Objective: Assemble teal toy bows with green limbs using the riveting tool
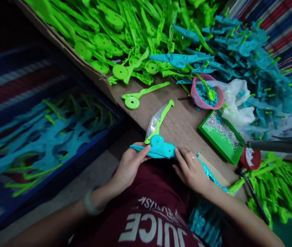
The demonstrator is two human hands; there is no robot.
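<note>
My left hand (130, 165) and my right hand (191, 168) both grip a teal plastic piece (158, 150) just above my lap, fingers pinched on its two ends. A green plastic arm (159, 122) sticks up from the teal piece's round hub, with a small clear bag (153, 124) lying under it on the brown board (177, 120). There is a ring on my right hand. A loose green arm with a disc end (135, 97) lies farther out on the board.
A big heap of green parts (125, 34) fills the back, teal parts (246, 61) pile at the right. A pink basket (207, 92), a green tray of small metal bits (221, 134), a red-capped tool (250, 158) and a blue crate of assembled pieces (43, 144) surround me.
</note>
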